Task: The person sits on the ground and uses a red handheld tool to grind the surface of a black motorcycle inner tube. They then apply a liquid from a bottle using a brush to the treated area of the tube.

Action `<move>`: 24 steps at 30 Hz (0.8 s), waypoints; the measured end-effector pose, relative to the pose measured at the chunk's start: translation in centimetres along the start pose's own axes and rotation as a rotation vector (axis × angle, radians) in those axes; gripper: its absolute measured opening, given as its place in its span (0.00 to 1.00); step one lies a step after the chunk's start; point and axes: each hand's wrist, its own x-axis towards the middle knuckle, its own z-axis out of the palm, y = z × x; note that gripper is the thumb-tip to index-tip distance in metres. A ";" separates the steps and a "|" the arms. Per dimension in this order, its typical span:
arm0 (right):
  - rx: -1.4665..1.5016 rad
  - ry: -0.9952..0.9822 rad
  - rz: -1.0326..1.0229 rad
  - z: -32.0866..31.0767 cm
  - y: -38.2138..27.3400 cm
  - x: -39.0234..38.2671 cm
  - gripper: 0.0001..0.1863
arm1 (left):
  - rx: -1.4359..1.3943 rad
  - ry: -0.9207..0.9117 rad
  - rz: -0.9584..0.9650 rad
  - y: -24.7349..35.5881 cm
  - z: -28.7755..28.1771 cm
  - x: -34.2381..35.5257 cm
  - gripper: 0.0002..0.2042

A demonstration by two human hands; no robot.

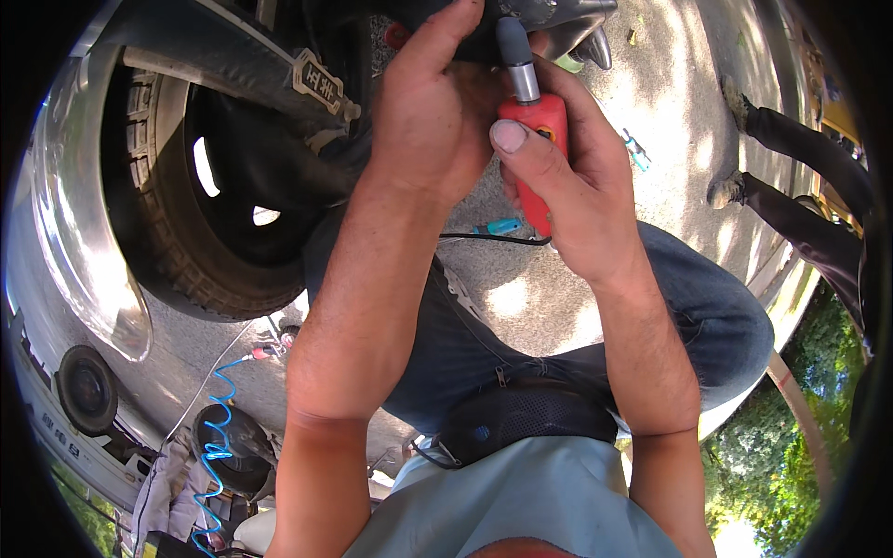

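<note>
My right hand (577, 186) is closed round a red hand-held tool (549, 119), its thumb lying along the near side. From the tool's top rises a shiny metal neck with a dark grey rounded tip, and a black cord runs near its lower end. Just to the left, my left hand (428, 112) is raised against dark parts of a vehicle (493, 11). Its thumb points up; the other fingers are hidden, so whether they grip anything does not show.
A large tyre (200, 270) stands at the left under a curved silver panel (93, 214). Teal-handled tools (500, 227) lie on the pavement. A coiled blue hose (219, 456) hangs lower left. Another person's dark-trousered legs (800, 214) are at the right.
</note>
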 end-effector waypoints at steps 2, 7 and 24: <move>-0.002 0.008 -0.031 0.0 0.3 0.0 0.32 | 0.034 0.036 0.016 -0.1 0.2 -0.1 0.24; 0.063 0.001 -0.021 0.0 0.2 -0.1 0.32 | 0.067 0.061 0.045 0.0 0.4 -0.2 0.23; 0.105 -0.007 0.058 0.2 -0.4 -0.4 0.33 | 0.049 0.053 0.060 -0.4 -0.5 0.2 0.23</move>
